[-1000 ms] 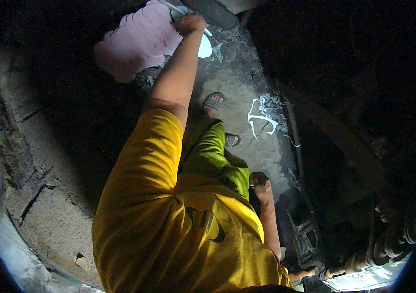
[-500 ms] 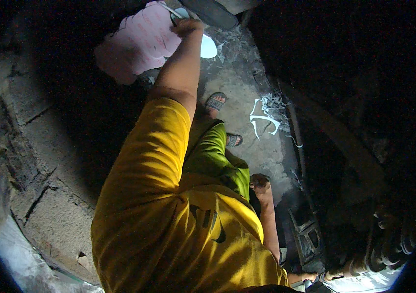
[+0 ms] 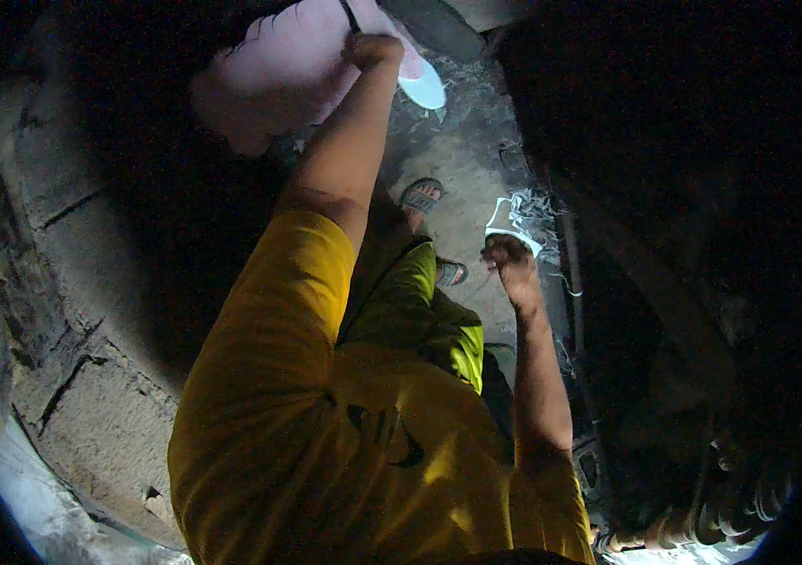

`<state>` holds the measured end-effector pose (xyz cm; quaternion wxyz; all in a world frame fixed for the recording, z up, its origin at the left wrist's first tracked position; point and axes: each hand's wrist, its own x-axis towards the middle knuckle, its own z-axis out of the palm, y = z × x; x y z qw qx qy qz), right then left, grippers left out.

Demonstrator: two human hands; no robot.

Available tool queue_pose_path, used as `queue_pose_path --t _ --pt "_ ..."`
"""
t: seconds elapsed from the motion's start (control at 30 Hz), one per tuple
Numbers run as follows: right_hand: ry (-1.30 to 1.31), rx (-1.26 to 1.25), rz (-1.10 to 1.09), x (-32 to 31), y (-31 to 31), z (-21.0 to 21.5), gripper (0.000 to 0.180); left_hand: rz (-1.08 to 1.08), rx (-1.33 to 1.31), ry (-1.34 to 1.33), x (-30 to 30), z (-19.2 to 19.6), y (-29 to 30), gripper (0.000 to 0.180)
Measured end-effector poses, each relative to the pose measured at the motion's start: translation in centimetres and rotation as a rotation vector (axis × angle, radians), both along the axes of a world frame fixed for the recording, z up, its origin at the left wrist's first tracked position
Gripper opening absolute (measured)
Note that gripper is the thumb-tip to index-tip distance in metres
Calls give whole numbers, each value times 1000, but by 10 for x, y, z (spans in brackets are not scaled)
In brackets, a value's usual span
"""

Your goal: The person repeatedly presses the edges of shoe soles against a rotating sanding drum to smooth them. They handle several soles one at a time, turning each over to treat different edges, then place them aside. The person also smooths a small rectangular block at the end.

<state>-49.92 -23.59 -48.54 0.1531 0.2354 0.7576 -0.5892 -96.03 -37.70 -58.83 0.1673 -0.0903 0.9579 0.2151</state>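
My left arm reaches far forward, and my left hand (image 3: 374,51) is closed at the right edge of a pile of pink sole-shaped sheets (image 3: 278,71). Its fingers appear wrapped at the edge of a pink insole (image 3: 410,62), whose pale bluish rounded end (image 3: 424,90) sticks out to the right, over the floor. My right hand (image 3: 512,262) hangs over the floor with fingers loosely bent and apart, in shadow. No object shows in it. White cut-out scrap (image 3: 504,217) lies just beyond it, partly hidden by the hand.
Grey shredded scraps (image 3: 537,212) lie by the white cut-out, along a dark pipe-like edge (image 3: 570,254). My sandalled feet (image 3: 421,196) stand on the concrete floor (image 3: 467,155). A dark rounded object (image 3: 434,26) is at the top. A rough block wall (image 3: 90,273) rises at left.
My right hand has moved forward from beside my thigh to above the white scrap. My left hand has shifted slightly right, and the pink insole now lies across the pale piece's place.
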Motion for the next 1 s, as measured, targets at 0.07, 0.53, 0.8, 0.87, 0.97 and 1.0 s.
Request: queue_pose_path --t 0.07,0.53,0.8,0.87,0.97,1.0 --pt "2 -125 13 -41 -9 5 32 54 128 14 -5 3 -11 68" --pt "-161 -448 -538 -149 1 118 44 653 1197 -476 87 125 -33 59" --pt "-367 -282 -678 21 2 201 39 464 1352 -359 51 101 8 59" --pt "-409 -302 -759 53 -12 208 36 480 1376 -465 39 78 12 68" --pt "-277 -326 -767 84 -23 214 36 236 916 -341 50 78 10 77" --pt "-248 -349 -778 95 -23 222 37 160 697 -334 59 96 14 80"
